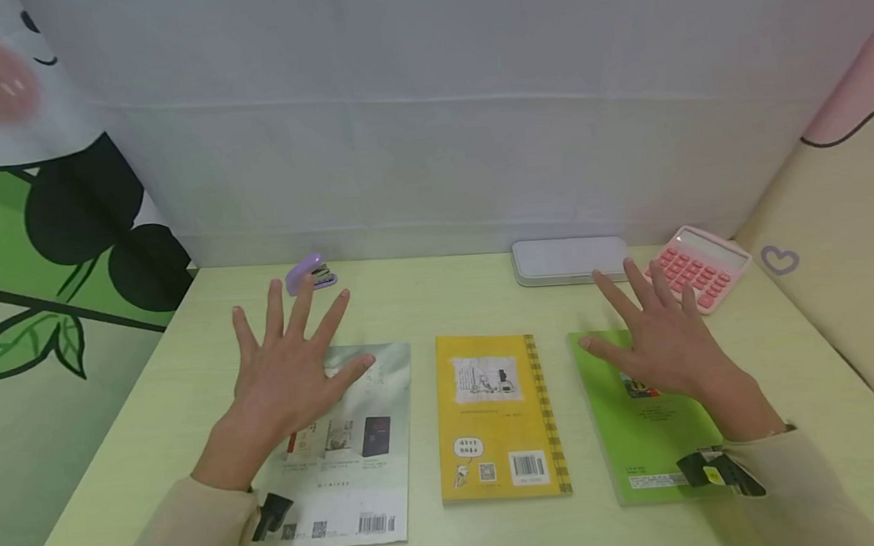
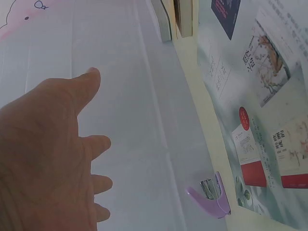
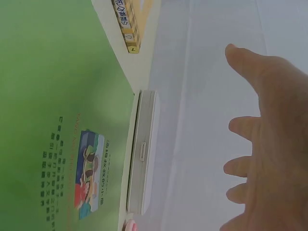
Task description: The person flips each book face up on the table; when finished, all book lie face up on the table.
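Observation:
Fingers spread, my left hand (image 1: 286,382) hovers over a pale grey-white book (image 1: 375,494) and holds nothing. My right hand (image 1: 667,342), likewise spread and holding nothing, is above a green book (image 1: 611,413). Between them lies a yellow book (image 1: 491,420) with a checked edge strip. Beyond the left fingertips stands a purple stapler (image 1: 305,273), its top raised in the left wrist view (image 2: 211,199). Near the right fingertips are a whitish flat case (image 1: 571,260) and a pink calculator (image 1: 696,270). The case also shows in the right wrist view (image 3: 143,154), with the calculator's edge below it.
The light wooden table (image 1: 424,307) ends at a pale grey cloth wall (image 1: 430,156). A printed panel with green and black shapes (image 1: 88,211) flanks the left side. At the right, a cream panel (image 1: 857,264) carries a small purple heart.

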Motion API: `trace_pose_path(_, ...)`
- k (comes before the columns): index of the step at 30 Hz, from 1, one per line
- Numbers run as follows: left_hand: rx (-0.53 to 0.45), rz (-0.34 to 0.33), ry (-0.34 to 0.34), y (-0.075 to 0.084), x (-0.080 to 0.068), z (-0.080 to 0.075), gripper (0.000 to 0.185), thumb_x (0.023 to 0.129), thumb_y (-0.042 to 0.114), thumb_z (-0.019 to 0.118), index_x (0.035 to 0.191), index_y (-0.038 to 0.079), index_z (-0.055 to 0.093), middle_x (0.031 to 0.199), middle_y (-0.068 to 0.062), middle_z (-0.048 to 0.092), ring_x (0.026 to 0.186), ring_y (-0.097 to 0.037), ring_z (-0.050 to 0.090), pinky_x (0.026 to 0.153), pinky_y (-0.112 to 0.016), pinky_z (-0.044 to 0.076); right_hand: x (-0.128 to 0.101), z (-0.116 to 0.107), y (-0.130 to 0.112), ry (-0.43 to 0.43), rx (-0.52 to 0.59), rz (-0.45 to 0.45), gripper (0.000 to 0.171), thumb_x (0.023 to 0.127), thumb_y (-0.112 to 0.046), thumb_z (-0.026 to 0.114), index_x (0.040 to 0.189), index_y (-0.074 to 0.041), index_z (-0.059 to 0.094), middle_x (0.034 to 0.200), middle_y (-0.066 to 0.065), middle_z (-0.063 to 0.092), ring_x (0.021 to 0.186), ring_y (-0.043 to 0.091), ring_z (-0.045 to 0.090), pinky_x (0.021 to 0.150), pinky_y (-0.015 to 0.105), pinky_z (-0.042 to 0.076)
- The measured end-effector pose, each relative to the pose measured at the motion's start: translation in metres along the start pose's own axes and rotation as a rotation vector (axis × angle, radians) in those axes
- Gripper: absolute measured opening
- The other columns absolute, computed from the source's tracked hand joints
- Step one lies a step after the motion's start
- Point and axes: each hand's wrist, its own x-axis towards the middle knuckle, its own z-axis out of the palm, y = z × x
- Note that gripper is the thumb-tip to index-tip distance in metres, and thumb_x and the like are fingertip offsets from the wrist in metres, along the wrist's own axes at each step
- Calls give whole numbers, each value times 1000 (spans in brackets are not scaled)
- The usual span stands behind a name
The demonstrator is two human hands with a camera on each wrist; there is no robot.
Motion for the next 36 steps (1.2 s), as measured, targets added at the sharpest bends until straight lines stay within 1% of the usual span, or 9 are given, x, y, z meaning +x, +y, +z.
trace_pose_path(5,-35,16,-6,0,-4,-3,89,100,70,51,171,27,19,178,-18,-8,161,-50,-15,117,-81,-12,1,-2,-2,-5,54,-23,98,99,-70,56,172,-20,14,176,25,6,160,55,3,121,80,9)
trace_pose_path(9,-68,24,-25,-4,-18,-16,89,100,68,54,171,25,21,178,-20,-2,161,-54,-7,120,-81,-2,3,-7,-12,27,209,-69,90,99,-60,65,168,-15,30,171,22,29,154,49,34,118,70,33)
trace_pose_path(13,-48,-10,-46,-17,-43,-26,90,98,63,65,169,20,29,169,-27,27,153,-55,25,116,-77,26,12,-8,-35,67,401,-102,66,99,-43,74,153,-9,56,146,17,64,115,34,71,88,49,59)
trace_pose_path(15,-42,-42,-71,-26,-56,-26,89,96,60,70,166,18,35,156,-28,45,137,-50,45,102,-69,46,20,-5,-47,55,498,-103,55,98,-35,77,145,-8,64,130,15,73,95,29,75,72,38,60)
trace_pose_path(17,-55,-83,-116,-36,-68,-24,87,94,58,74,164,18,42,137,-24,59,117,-42,58,80,-58,56,30,-1,-61,21,599,-95,48,97,-28,78,139,-8,68,117,14,77,84,28,74,64,33,57)
trace_pose_path(20,-126,-152,-229,-49,-83,-18,84,92,57,76,161,17,47,112,-11,68,90,-25,61,63,-40,50,47,8,-81,-46,747,-76,41,96,-23,78,134,-8,72,106,12,77,72,31,71,58,35,56)
trace_pose_path(25,-235,-248,-382,-61,-102,1,84,91,56,77,160,17,49,87,5,65,73,-14,53,62,-33,40,73,26,-111,-121,867,-83,36,96,-19,78,129,-5,75,100,12,75,58,23,63,56,37,55)
trace_pose_path(30,-247,-300,-445,-67,-121,20,83,89,50,80,159,17,50,78,4,59,71,-14,51,63,-33,39,92,43,-134,-159,867,-23,34,95,-19,78,127,-6,76,100,11,71,58,16,62,58,28,53)
trace_pose_path(36,-286,-321,-451,-72,-138,36,83,87,46,84,157,17,52,78,6,61,74,-13,53,68,-33,40,111,58,-157,-216,863,-10,32,95,-18,79,125,-7,77,90,10,71,56,15,63,56,24,54)
